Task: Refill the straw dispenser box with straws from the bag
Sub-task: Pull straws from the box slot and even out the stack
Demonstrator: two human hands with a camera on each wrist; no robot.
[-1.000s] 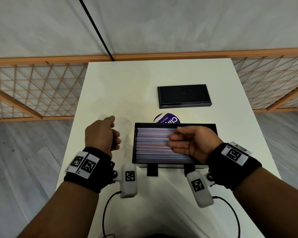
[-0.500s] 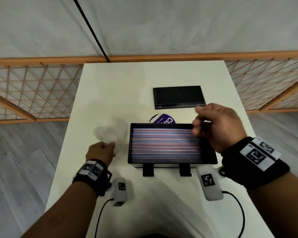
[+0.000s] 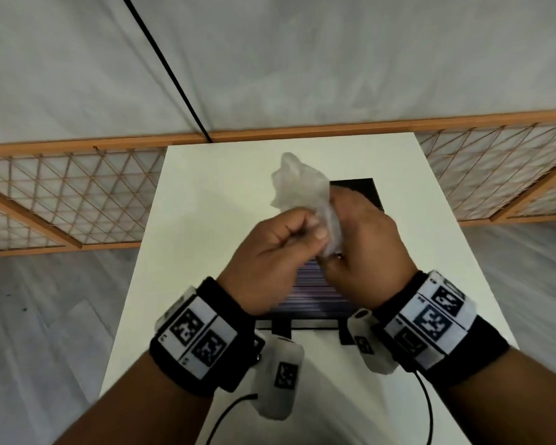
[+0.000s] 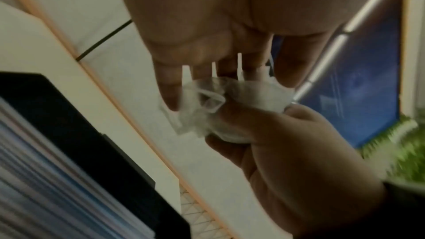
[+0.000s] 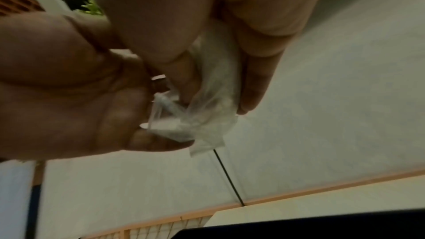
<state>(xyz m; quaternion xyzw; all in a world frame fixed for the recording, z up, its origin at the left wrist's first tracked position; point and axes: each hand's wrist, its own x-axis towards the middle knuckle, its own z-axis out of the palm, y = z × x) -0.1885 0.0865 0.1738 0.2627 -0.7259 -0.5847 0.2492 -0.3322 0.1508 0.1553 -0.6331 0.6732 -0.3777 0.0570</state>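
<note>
A crumpled, clear plastic bag (image 3: 299, 184) is held up in the air above the black dispenser box (image 3: 315, 319), whose tray shows rows of striped straws (image 3: 315, 293). My left hand (image 3: 312, 228) pinches the bag's lower end between thumb and fingers. My right hand (image 3: 337, 232) grips the same bunched plastic from the right. The left wrist view shows the bag (image 4: 230, 104) squeezed between both hands, with the box (image 4: 69, 124) below left. In the right wrist view the bag (image 5: 207, 112) is wadded between fingers and thumb. No straws show inside the bag.
The box's flat black lid (image 3: 366, 187) lies on the white table (image 3: 206, 252) behind my hands, partly hidden. An orange lattice fence (image 3: 61, 200) runs along the table's far edge. A black cable (image 3: 167, 65) slants across the grey wall.
My left hand lifted the bag from the table left of the box. My right hand came in from the right, and both now hold the bag above the box.
</note>
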